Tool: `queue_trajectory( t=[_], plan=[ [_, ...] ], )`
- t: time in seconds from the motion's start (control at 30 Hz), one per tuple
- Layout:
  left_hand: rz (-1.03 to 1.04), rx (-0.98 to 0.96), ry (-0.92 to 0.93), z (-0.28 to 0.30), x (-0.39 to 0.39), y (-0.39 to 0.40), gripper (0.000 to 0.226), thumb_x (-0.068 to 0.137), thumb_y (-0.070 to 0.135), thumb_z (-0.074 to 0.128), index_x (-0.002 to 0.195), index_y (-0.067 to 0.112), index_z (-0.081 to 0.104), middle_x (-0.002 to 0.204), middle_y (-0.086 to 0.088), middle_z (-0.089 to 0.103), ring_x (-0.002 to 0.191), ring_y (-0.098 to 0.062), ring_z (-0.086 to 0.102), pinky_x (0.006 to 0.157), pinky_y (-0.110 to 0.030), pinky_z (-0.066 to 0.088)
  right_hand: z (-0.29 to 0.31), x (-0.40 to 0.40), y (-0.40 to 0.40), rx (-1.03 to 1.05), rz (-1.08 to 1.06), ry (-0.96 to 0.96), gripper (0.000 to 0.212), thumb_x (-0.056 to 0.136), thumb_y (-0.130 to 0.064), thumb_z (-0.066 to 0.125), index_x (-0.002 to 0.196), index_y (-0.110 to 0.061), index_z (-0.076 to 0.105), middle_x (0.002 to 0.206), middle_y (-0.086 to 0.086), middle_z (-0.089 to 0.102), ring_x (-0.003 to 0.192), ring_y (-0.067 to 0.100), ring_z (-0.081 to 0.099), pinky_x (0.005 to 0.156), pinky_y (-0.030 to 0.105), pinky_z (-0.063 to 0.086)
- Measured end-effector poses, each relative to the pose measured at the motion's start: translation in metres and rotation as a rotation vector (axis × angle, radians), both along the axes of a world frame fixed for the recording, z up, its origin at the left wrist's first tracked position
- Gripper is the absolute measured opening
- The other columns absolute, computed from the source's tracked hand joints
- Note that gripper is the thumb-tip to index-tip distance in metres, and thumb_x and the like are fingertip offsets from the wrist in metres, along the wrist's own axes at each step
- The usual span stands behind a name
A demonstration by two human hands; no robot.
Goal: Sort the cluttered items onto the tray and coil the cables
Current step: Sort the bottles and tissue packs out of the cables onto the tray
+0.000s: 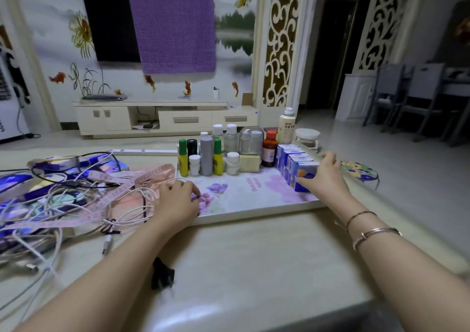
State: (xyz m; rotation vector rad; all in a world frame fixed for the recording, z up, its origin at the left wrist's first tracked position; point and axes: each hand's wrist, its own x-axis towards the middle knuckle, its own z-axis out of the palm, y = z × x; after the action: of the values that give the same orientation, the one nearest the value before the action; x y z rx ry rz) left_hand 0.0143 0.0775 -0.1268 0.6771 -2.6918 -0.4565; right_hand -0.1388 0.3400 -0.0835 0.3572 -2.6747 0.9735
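A white tray (254,204) with purple flower print lies on the table. Along its far edge stand several bottles (206,156), a brown medicine bottle (269,149) and a pale yellow block (249,163). A row of blue-and-white tissue packs (292,161) runs down its right side. My right hand (324,176) grips the nearest pack (304,176). My left hand (176,202) rests on the tray's left edge with fingers curled. To the left lies a tangle of white and black cables (76,194) and a pink tape measure (122,181) over more packs.
A black plug (162,277) lies on the table in front of me. A tall white spray bottle (286,125) and a white bowl (307,134) stand behind the tray. A flowered stool (358,171) is beyond the table's right edge.
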Motion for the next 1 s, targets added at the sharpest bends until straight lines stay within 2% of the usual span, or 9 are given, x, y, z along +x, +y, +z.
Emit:
queue_trajectory(
  t=[0.1,0.27,0.43,0.53,0.63,0.73,0.83,0.93,1.0],
  plan=[
    [0.011,0.011,0.002,-0.001,0.0,0.0,0.025,0.092,0.026,0.046,0.116,0.028,0.054,0.133,-0.003,0.047,0.123,-0.031,0.028,0.102,-0.038,0.033,-0.001,0.001,-0.005,-0.108,-0.011,-0.035,0.084,0.074,-0.021,0.08,0.133,0.002,0.025,0.137,0.023,0.031,0.124,0.035,0.04,0.091,0.038,0.041],
    [0.011,0.007,-0.01,0.001,0.002,0.001,0.024,0.093,0.027,0.046,0.116,0.029,0.054,0.132,-0.003,0.047,0.124,-0.031,0.028,0.101,-0.038,0.032,-0.003,-0.002,-0.013,-0.122,-0.04,-0.053,0.071,0.078,-0.019,0.076,0.127,0.001,0.029,0.137,0.022,0.033,0.118,0.038,0.047,0.087,0.039,0.043],
    [0.007,0.012,-0.018,0.002,0.003,0.003,0.025,0.094,0.027,0.045,0.117,0.028,0.053,0.134,-0.003,0.046,0.125,-0.031,0.027,0.101,-0.038,0.032,-0.006,-0.002,-0.016,-0.075,-0.046,-0.038,0.069,0.078,-0.02,0.076,0.125,-0.001,0.03,0.134,0.021,0.034,0.112,0.039,0.051,0.08,0.039,0.043],
    [0.009,0.03,0.003,0.004,0.006,0.004,0.026,0.093,0.025,0.045,0.118,0.027,0.053,0.133,-0.003,0.046,0.125,-0.031,0.027,0.101,-0.039,0.032,-0.001,0.005,-0.017,-0.012,-0.092,0.055,0.068,0.08,-0.024,0.072,0.129,-0.004,0.029,0.135,0.017,0.032,0.105,0.039,0.055,0.072,0.04,0.044],
    [-0.028,0.057,0.094,0.006,0.013,0.005,0.023,0.092,0.023,0.047,0.114,0.025,0.054,0.13,-0.003,0.048,0.122,-0.029,0.032,0.097,-0.039,0.035,0.007,0.018,-0.024,0.121,-0.092,0.253,0.067,0.083,-0.027,0.068,0.135,-0.008,0.03,0.14,0.012,0.028,0.096,0.037,0.06,0.062,0.037,0.043],
    [-0.117,0.108,0.234,0.016,0.024,-0.001,0.019,0.092,0.024,0.053,0.111,0.023,0.055,0.121,-0.004,0.052,0.109,-0.024,0.049,0.09,-0.037,0.042,0.012,0.036,-0.04,0.172,0.062,0.376,0.056,0.086,-0.025,0.064,0.132,-0.011,0.036,0.138,0.009,0.031,0.09,0.035,0.06,0.06,0.034,0.039],
    [-0.133,0.172,0.319,0.037,0.046,-0.015,0.021,0.094,0.024,0.051,0.115,0.02,0.055,0.117,-0.002,0.053,0.1,-0.018,0.055,0.087,-0.034,0.045,0.012,0.057,-0.07,0.14,0.323,0.346,0.041,0.087,-0.025,0.061,0.124,-0.018,0.044,0.129,0.002,0.037,0.086,0.029,0.058,0.063,0.037,0.045],
    [-0.086,0.177,0.354,0.056,0.083,-0.041,0.026,0.096,0.025,0.049,0.122,0.02,0.053,0.117,0.0,0.055,0.097,-0.016,0.058,0.086,-0.032,0.048,0.009,0.083,-0.113,0.088,0.541,0.306,0.035,0.086,-0.026,0.063,0.117,-0.02,0.049,0.122,-0.002,0.042,0.072,0.02,0.06,0.069,0.042,0.052],
    [-0.061,0.139,0.379,0.066,0.111,-0.057,0.028,0.094,0.019,0.05,0.122,0.02,0.053,0.113,0.0,0.057,0.089,-0.014,0.057,0.076,-0.027,0.045,0.01,0.103,-0.14,0.039,0.656,0.259,0.028,0.085,-0.023,0.064,0.11,-0.02,0.053,0.116,-0.003,0.045,0.068,0.017,0.062,0.074,0.043,0.052]
  ],
)
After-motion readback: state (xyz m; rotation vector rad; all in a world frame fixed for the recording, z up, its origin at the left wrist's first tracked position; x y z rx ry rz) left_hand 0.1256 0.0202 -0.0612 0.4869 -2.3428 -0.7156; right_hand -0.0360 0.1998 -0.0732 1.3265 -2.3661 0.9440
